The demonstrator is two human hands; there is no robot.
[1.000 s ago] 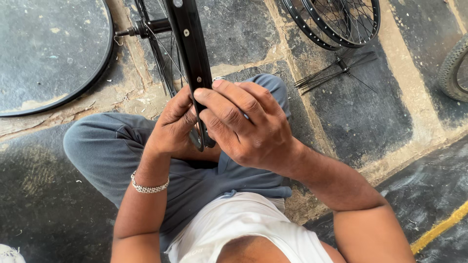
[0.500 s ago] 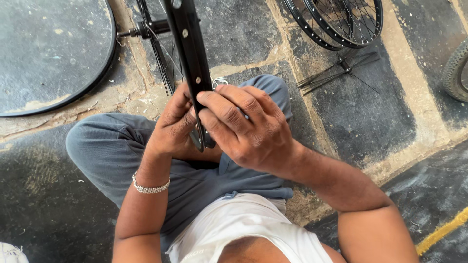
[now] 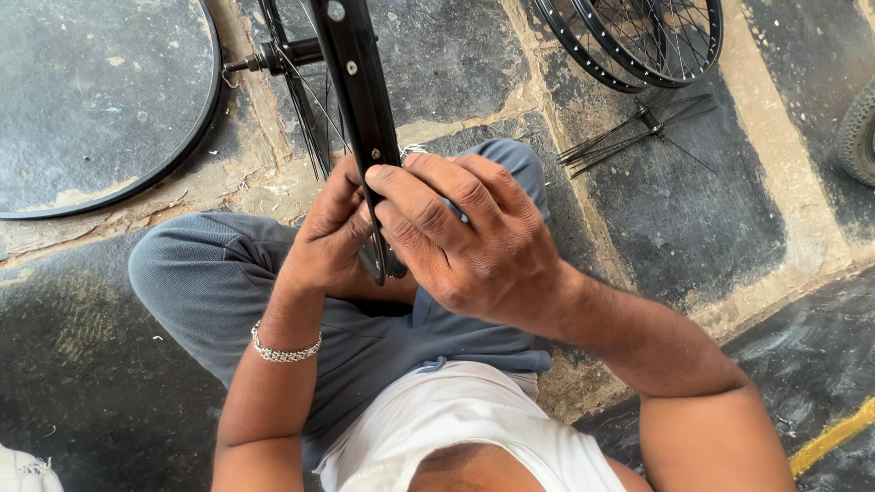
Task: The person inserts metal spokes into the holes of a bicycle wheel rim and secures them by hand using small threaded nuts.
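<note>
A black bicycle wheel rim stands edge-on between my knees, its thin spokes and hub axle showing behind it at the upper left. My left hand grips the rim's left side from behind; a silver chain bracelet circles that wrist. My right hand wraps over the rim's right side, fingers laid across its inner face near a spoke hole. Both hands hide the rim's lowest part. I sit on the ground in grey trousers and a white vest.
A large round dark plate lies on the stone floor at upper left. Two black spoked wheels lean at upper right, a loose bundle of spokes below them. A tyre edge shows at far right.
The rim has tilted and slid slightly right in my hands; my fingers have shifted a little along it. Otherwise the scene holds.
</note>
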